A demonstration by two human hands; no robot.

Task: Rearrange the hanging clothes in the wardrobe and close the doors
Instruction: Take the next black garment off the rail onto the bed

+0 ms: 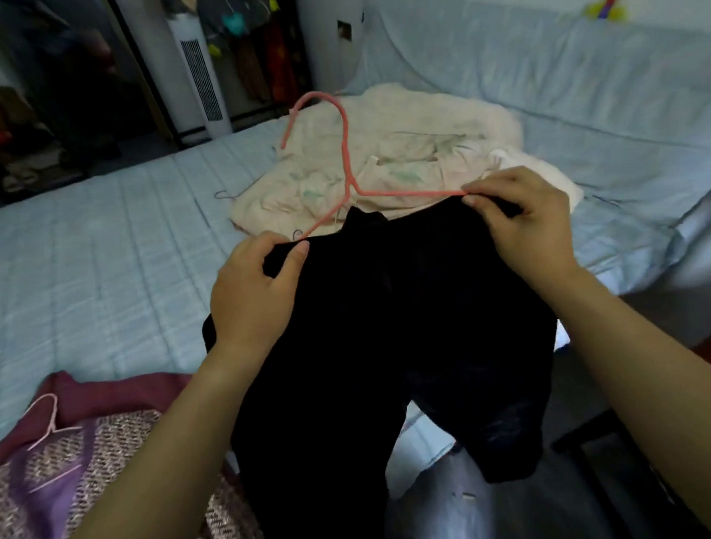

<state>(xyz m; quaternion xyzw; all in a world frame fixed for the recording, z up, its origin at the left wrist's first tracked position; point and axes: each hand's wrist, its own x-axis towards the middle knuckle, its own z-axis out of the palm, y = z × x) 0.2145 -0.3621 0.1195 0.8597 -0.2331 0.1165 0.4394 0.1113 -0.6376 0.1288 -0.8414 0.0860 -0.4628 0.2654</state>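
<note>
A black garment lies on the bed's near edge and hangs over it. A pink wire hanger sits at its top, hook pointing away from me. My left hand grips the black fabric at the hanger's left shoulder. My right hand pinches the fabric and the hanger's right arm. Part of the hanger is hidden under the black cloth. The wardrobe stands open at the back, with clothes hanging inside.
A cream printed garment lies on the light blue bed behind the black one. A maroon and purple knit piece with a pale hanger lies at near left. A white tower fan stands by the wardrobe.
</note>
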